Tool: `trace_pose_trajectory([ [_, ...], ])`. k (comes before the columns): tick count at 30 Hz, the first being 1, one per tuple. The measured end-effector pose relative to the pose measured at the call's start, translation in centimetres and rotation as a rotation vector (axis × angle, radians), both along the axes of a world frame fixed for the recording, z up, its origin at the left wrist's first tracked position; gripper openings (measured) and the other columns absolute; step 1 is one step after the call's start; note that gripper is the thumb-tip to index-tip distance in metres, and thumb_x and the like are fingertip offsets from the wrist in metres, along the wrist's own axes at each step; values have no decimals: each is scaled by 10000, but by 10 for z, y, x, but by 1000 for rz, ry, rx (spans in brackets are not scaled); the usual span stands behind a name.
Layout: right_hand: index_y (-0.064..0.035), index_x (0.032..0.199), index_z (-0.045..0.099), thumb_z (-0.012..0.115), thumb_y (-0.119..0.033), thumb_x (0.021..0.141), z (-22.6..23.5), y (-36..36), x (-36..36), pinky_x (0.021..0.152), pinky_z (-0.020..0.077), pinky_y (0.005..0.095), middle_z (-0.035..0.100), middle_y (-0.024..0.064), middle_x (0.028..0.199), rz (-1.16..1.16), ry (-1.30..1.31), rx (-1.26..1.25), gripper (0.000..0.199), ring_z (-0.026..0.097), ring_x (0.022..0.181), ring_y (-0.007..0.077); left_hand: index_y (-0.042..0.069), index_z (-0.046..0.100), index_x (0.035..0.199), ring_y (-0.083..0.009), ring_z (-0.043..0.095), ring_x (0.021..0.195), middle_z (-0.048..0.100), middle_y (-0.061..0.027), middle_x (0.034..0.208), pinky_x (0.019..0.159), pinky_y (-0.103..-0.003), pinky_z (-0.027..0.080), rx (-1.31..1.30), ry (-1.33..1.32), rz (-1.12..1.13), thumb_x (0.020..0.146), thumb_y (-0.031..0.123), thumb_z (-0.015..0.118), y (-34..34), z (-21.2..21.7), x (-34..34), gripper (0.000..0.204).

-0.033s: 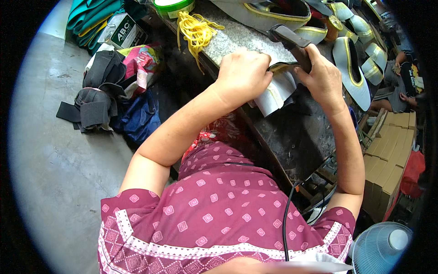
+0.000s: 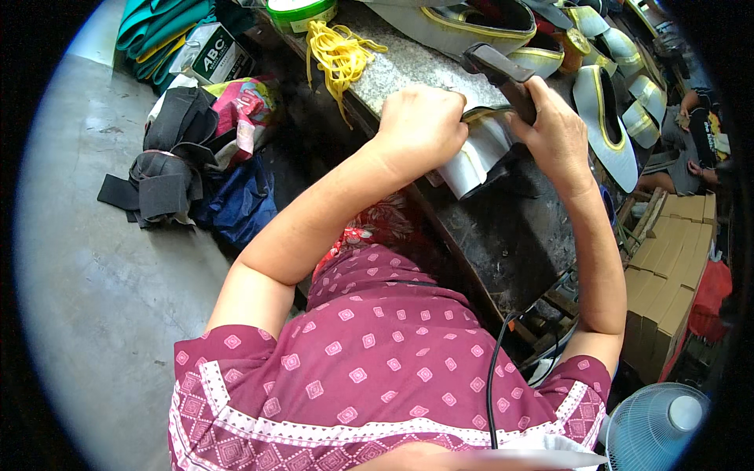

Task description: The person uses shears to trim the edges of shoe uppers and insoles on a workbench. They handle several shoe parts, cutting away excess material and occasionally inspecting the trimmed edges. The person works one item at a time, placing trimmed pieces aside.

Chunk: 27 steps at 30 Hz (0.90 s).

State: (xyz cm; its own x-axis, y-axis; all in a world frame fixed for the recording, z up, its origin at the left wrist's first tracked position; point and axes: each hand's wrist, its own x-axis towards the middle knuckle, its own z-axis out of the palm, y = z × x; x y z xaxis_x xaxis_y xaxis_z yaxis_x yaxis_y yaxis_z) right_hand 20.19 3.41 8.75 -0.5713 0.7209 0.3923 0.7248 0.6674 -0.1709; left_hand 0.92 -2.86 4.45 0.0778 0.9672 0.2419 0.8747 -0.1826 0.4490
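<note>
My left hand (image 2: 420, 125) is closed over the top edge of a pale grey shoe upper with yellow trim (image 2: 479, 161), pressing it against the edge of the stone slab (image 2: 408, 71). My right hand (image 2: 554, 129) grips a black handled tool (image 2: 503, 72) whose head points up and left, just above the same upper. The two hands are close together with the upper between them. A black cord (image 2: 493, 377) runs down across my patterned shirt.
The dark workbench (image 2: 503, 243) drops below the slab. A bundle of yellow cords (image 2: 338, 51) hangs over it. Several grey and yellow uppers (image 2: 609, 118) lie at the back right. Bags and black fabric (image 2: 169, 177) sit on the floor left. Cardboard boxes (image 2: 675, 259) and a fan (image 2: 660, 428) stand right.
</note>
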Motion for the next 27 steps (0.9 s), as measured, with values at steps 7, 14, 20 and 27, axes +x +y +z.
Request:
trace_pose_trajectory([
  [7,-163,1233,589,569,-462,982,18,-3,16,721,528,471,724,155,920,-197,71,-155,391,705,871,369,66,700,887,-367,699,842,709,-174,842,774,-490,553,-65,153,-1,794,284,658,17,-2,2,241],
  [14,-189,1250,582,554,-379,1002,-13,-24,25,691,544,480,713,147,891,-232,-195,-83,314,698,804,374,106,688,981,-298,657,947,658,-87,925,793,-417,549,181,61,29,777,227,759,6,-15,2,247],
  [20,-244,1267,639,580,-409,987,-5,-17,35,710,548,447,718,160,904,-216,-62,-97,331,707,838,359,125,702,947,-301,653,924,646,-68,921,784,-415,545,240,-25,-113,807,143,709,8,-27,-3,141],
  [27,-243,1286,661,582,-442,990,4,-16,22,677,560,434,708,216,879,-176,300,-190,365,711,798,379,116,706,888,-306,655,893,639,-69,892,765,-419,546,254,-78,-139,812,121,687,10,-29,-3,79],
])
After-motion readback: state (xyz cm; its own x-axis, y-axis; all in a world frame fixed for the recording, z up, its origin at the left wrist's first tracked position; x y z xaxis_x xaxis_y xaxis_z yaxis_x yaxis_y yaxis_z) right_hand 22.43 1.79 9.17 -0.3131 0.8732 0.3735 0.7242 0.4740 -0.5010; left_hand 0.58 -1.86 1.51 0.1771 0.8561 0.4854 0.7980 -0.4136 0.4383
